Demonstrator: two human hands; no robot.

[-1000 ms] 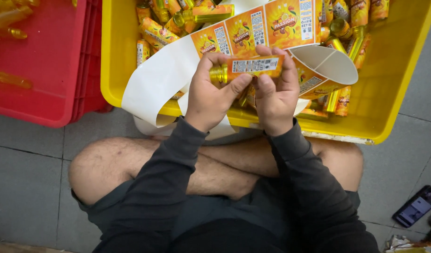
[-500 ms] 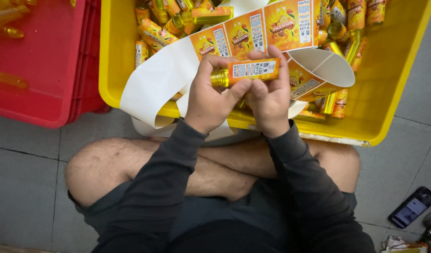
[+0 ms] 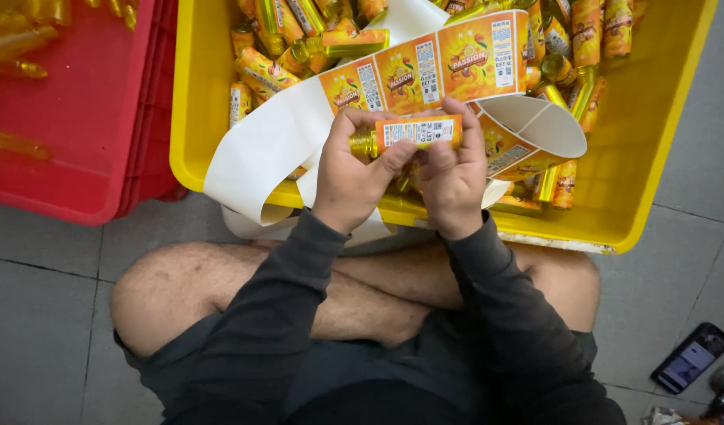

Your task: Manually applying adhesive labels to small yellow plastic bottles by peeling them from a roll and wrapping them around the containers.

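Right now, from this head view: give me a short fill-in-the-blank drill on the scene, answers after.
1. Both hands, left hand and right hand, hold one small ____ lying sideways.
2. Labelled bottles fill the ____ crate.
3. The crate on the left is ____.
4. On the floor at lower right lies a ____.

Answers: bottle; yellow; red; phone

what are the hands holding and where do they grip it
Both hold one small labelled bottle sideways: left hand at its gold cap end, right hand around the other end.
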